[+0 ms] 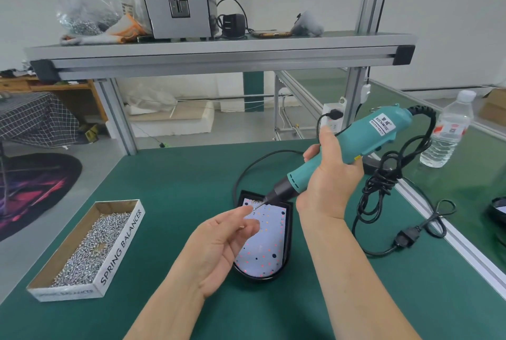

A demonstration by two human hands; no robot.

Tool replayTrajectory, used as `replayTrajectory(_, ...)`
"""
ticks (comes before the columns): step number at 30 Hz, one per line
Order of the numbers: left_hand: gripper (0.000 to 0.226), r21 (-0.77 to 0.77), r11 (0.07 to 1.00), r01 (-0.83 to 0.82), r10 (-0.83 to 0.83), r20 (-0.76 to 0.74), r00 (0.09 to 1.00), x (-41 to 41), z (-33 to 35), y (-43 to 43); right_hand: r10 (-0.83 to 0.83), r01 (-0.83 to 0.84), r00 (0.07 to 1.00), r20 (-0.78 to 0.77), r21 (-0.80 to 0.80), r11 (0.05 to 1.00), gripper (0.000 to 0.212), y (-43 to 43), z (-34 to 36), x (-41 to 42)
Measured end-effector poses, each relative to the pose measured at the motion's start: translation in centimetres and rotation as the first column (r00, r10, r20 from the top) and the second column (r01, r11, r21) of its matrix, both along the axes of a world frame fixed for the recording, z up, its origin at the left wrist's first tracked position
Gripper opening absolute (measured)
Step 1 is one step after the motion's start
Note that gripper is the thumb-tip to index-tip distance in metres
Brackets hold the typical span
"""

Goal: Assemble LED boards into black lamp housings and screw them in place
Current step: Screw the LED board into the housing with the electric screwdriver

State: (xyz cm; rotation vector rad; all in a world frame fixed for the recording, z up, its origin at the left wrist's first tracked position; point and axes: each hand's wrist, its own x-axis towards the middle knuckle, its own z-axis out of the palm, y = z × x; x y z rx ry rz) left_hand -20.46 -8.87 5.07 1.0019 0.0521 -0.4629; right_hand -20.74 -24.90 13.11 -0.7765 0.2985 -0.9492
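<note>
A black lamp housing [288,232] lies on the green mat with a white LED board [269,241] seated inside it. My right hand [332,183] is wrapped around a teal electric screwdriver [356,145], tilted down to the left, its bit tip over the board's far left corner. My left hand [224,241] hovers over the board's left side, thumb and fingers pinched on small screws [257,204] right at the bit tip. The hand hides part of the board.
A cardboard tray [120,252] full of loose screws sits at the left. The screwdriver's black cable [383,189] coils on the right, ending in a plug [408,238]. A water bottle [449,131] stands at far right. A shelf [219,52] overhead carries a screw feeder.
</note>
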Motion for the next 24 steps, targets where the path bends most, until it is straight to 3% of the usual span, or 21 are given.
replayTrajectory(2,0.039,0.049,0.998,-0.048,0.051,-0.054,0.997,0.7,-0.3,0.5,-0.007,0.007,1.0,0.008,-0.023,1.0,0.026,-0.3,0.1,0.0)
replayTrajectory(4,0.034,0.279,0.951,-0.135,0.147,-0.023,0.989,1.9,-0.8,1.1,-0.013,0.013,1.0,0.0,-0.082,0.997,0.027,-0.4,-0.3,-0.1)
replayTrajectory(6,0.045,0.649,0.732,-0.207,0.159,0.134,0.978,3.0,-1.4,1.2,-0.008,0.003,1.0,-0.028,-0.173,0.985,0.025,-0.2,-1.2,-0.2)
replayTrajectory(7,0.053,0.763,0.613,-0.205,0.095,0.186,0.978,3.2,-1.5,1.0,-0.002,-0.008,0.999,-0.047,-0.22,0.975,0.023,0.1,-1.8,-0.3)
replayTrajectory(10,0.056,0.896,0.439,-0.074,-0.095,0.129,0.987,3.2,-2.2,-0.2,0.03,-0.06,0.995,-0.092,-0.342,0.938,0.029,0.9,-3.8,-0.2)
replayTrajectory(14,0.038,0.876,0.481,-0.016,-0.097,0.072,0.993,3.9,-4.2,-0.9,0.051,-0.102,0.99,-0.134,-0.403,0.91,0.039,1.8,-5.9,0.0)
replayTrajectory(18,0.04,0.843,0.538,0.004,-0.1,0.059,0.993,4.0,-4.3,-1.1,0.046,-0.111,0.985,-0.164,-0.409,0.906,0.044,2.2,-6.7,0.1)
replayTrajectory(24,0.04,0.843,0.538,-0.022,-0.092,0.085,0.992,4.5,-5.2,-1.0,0.039,-0.115,0.981,-0.19,-0.407,0.906,0.043,2.4,-7.3,0.3)
